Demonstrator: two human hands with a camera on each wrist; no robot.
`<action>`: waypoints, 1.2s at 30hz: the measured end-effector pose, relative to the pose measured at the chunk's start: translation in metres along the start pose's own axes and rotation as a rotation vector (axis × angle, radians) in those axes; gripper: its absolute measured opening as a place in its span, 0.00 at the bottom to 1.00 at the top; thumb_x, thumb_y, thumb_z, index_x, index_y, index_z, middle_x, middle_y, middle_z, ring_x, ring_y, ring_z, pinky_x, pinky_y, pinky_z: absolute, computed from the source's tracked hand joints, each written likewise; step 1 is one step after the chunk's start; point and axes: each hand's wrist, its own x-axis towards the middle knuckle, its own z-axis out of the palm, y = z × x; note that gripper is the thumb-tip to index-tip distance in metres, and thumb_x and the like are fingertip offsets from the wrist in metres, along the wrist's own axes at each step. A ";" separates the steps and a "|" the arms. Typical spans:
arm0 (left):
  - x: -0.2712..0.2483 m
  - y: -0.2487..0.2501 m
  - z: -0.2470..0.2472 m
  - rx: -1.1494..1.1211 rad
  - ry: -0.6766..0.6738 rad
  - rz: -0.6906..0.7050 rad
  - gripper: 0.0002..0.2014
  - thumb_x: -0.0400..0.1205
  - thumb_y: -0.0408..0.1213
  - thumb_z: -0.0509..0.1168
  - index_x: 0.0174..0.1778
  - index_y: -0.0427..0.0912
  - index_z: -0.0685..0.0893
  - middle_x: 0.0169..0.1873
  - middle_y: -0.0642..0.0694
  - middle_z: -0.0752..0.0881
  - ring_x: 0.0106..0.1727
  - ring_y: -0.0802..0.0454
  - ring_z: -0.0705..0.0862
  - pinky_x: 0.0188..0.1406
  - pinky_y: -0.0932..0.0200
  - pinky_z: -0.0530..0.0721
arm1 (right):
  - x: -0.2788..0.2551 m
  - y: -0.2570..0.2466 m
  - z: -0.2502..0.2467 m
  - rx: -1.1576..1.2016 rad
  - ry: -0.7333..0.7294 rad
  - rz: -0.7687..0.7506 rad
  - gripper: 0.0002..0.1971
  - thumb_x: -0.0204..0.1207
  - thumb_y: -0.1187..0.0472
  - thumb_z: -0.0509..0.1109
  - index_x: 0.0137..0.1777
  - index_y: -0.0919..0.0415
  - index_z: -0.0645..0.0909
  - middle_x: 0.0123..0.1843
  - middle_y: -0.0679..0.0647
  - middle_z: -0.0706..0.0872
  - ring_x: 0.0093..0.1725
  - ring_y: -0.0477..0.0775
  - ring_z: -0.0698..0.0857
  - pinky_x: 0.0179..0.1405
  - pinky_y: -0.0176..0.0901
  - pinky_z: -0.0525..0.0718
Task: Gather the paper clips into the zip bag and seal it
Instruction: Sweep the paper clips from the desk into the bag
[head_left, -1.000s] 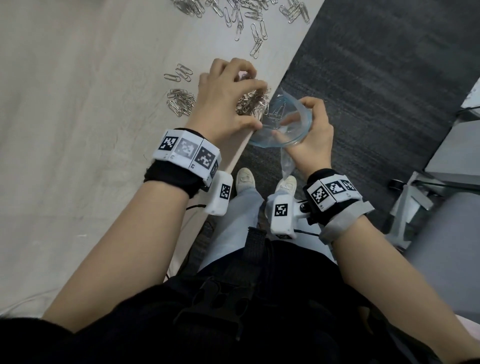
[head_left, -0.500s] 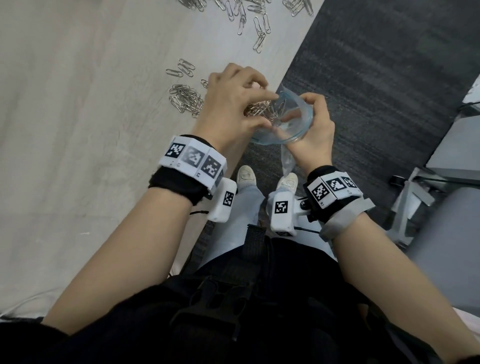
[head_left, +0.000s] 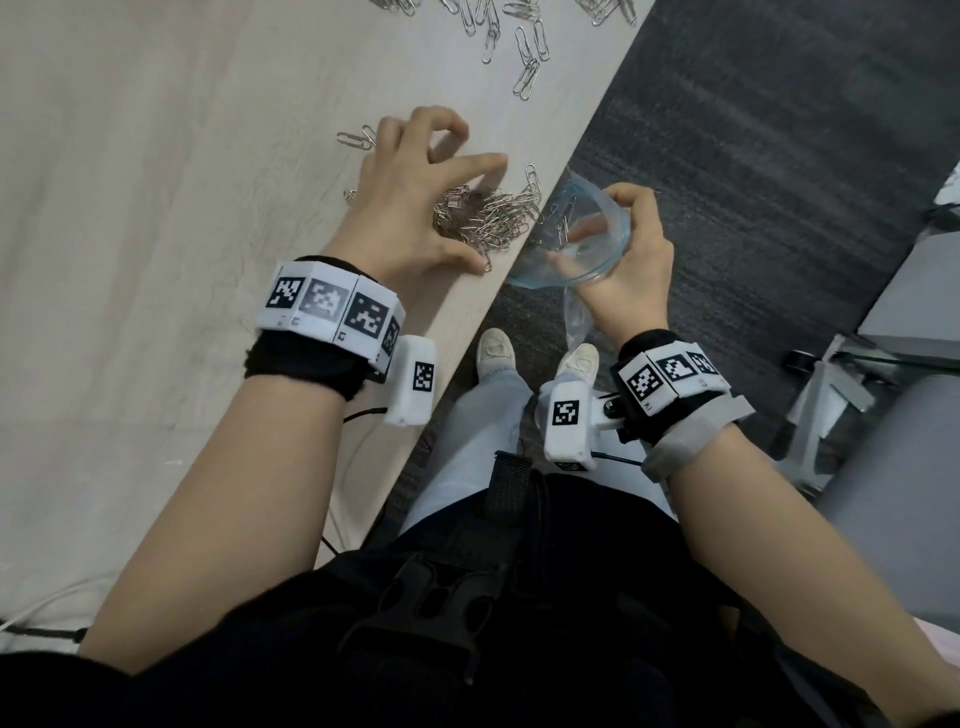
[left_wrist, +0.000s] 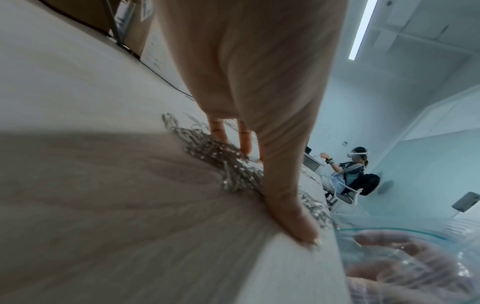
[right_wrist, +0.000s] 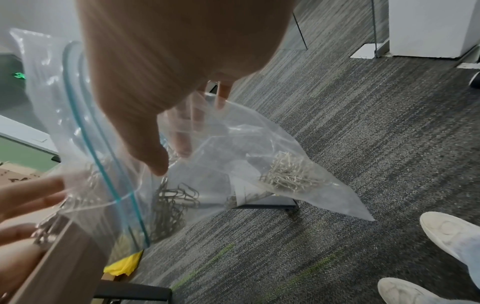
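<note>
A heap of silver paper clips lies at the table's right edge. My left hand hovers over it with fingers spread, fingertips and thumb touching the table around the heap. My right hand grips the clear zip bag just off the edge and holds its mouth wide, facing the heap. A few clips hang at the mouth. In the right wrist view the bag sags below my hand, with clips bunched at its bottom.
More loose clips are scattered farther up the pale table, and a few lie left of my hand. Dark carpet and my shoes lie below the edge. A grey chair stands to the right.
My left hand pushed clips against the bag mouth half a second ago. It has since drawn back to the left and spread its fingers, uncovering the heap. The bag mouth stays at the edge.
</note>
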 end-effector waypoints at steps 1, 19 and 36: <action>0.002 0.003 0.001 -0.012 -0.011 0.017 0.40 0.59 0.53 0.78 0.70 0.57 0.75 0.70 0.44 0.67 0.66 0.40 0.65 0.68 0.44 0.69 | 0.000 0.000 0.000 -0.005 0.002 -0.006 0.30 0.55 0.36 0.83 0.52 0.22 0.66 0.49 0.55 0.89 0.51 0.55 0.88 0.55 0.62 0.86; 0.016 0.033 0.031 -0.092 0.083 0.177 0.17 0.69 0.40 0.74 0.55 0.45 0.87 0.52 0.41 0.81 0.56 0.43 0.76 0.50 0.44 0.78 | 0.001 0.000 -0.002 0.006 -0.020 -0.023 0.28 0.58 0.43 0.81 0.50 0.26 0.66 0.52 0.54 0.89 0.53 0.60 0.88 0.55 0.63 0.85; -0.023 -0.042 -0.022 -0.016 0.098 -0.259 0.59 0.43 0.64 0.75 0.75 0.54 0.68 0.75 0.43 0.62 0.73 0.40 0.60 0.74 0.51 0.61 | 0.001 0.002 0.002 0.024 -0.014 -0.039 0.30 0.57 0.41 0.82 0.53 0.22 0.67 0.51 0.55 0.89 0.52 0.58 0.88 0.53 0.62 0.86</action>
